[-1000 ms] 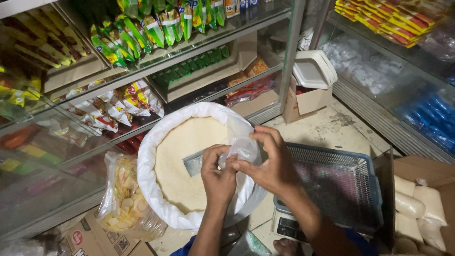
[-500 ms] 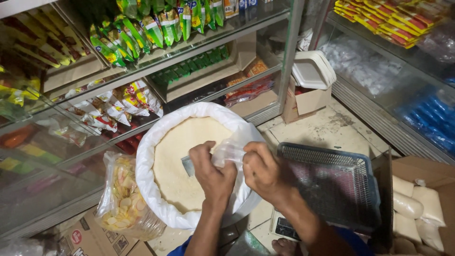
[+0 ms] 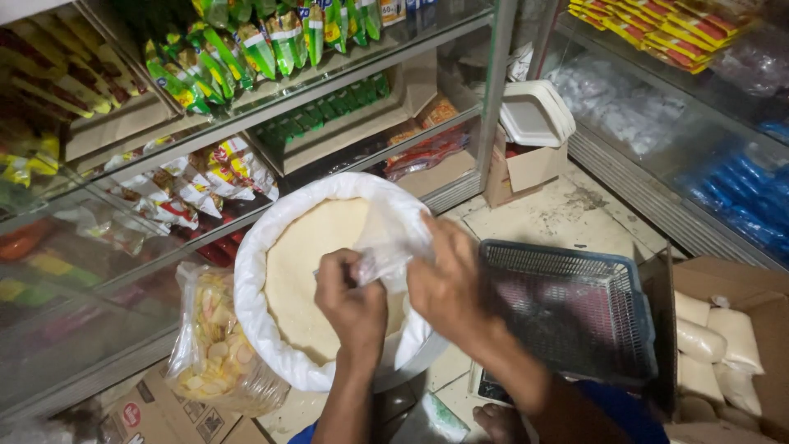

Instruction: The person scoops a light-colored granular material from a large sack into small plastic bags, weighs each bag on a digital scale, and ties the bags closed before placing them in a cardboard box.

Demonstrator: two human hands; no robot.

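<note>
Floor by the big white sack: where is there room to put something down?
One bare patch: the concrete floor between the white sack, the blue basket and the small cardboard box. Elsewhere it is crowded: the bag of crackers presses the sack, and both hands hold a clear bag above it.

A clear bag [image 3: 393,238] is pinched between the left hand [image 3: 352,300] and right hand [image 3: 448,284] above the big white sack [image 3: 263,321] of pale grain, with a clear bag of yellow crackers [image 3: 215,345] just beside the sack at left and printed cardboard boxes [image 3: 156,411] on the floor below it. Behind glass, green and yellow snack packets [image 3: 263,41] hang on the top shelf, red-and-white packets [image 3: 197,177] lie on the shelf below, and yellow-red packets [image 3: 649,20] lie at top right above blue packs [image 3: 748,193]. A cardboard box [image 3: 526,164] with a white lid stands by the shelf post, and white filled bags [image 3: 711,345] sit in a carton at right.
</note>
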